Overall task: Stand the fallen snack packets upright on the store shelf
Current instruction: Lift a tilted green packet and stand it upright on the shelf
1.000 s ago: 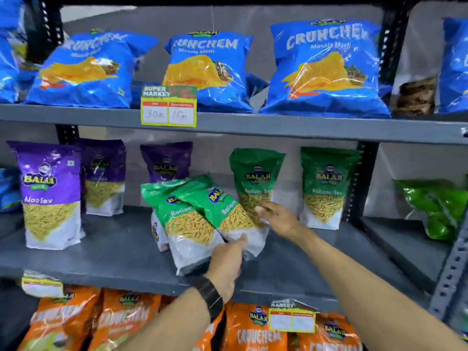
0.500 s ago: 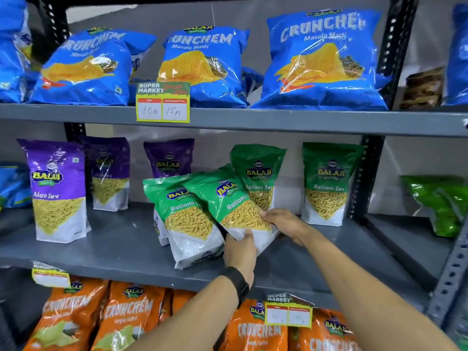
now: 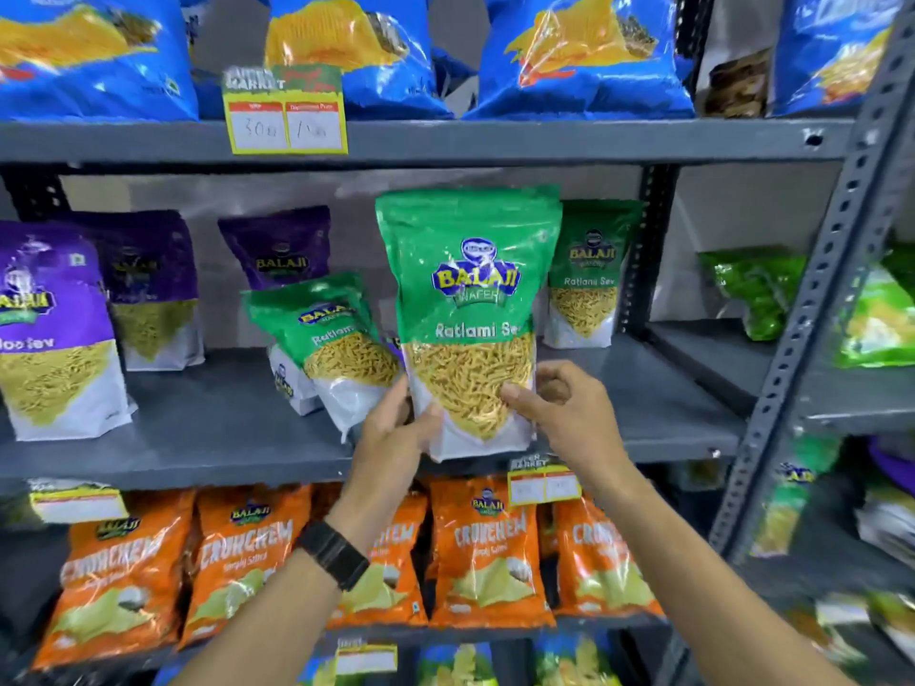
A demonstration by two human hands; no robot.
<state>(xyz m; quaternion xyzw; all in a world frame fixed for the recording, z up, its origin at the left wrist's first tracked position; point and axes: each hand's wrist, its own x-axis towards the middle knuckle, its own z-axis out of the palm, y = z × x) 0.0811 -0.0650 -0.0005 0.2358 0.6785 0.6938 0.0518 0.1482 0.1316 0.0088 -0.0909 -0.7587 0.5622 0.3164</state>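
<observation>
Green Ratlami Sev pkt, yellow sev inside, upright, gripped by L hand & R hand fingers.

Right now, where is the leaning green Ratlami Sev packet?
In the head view it sits centre-left on the middle shelf: the leaning green packet tilts just left of the upright packet held by both hands.

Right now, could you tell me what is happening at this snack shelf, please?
A person is holding a green Ratlami Sev packet upright in front of the middle shelf, left hand and right hand gripping its lower sides. Beside it, another green Ratlami Sev packet leans tilted against the packets behind. A third one stands upright at the back.
</observation>
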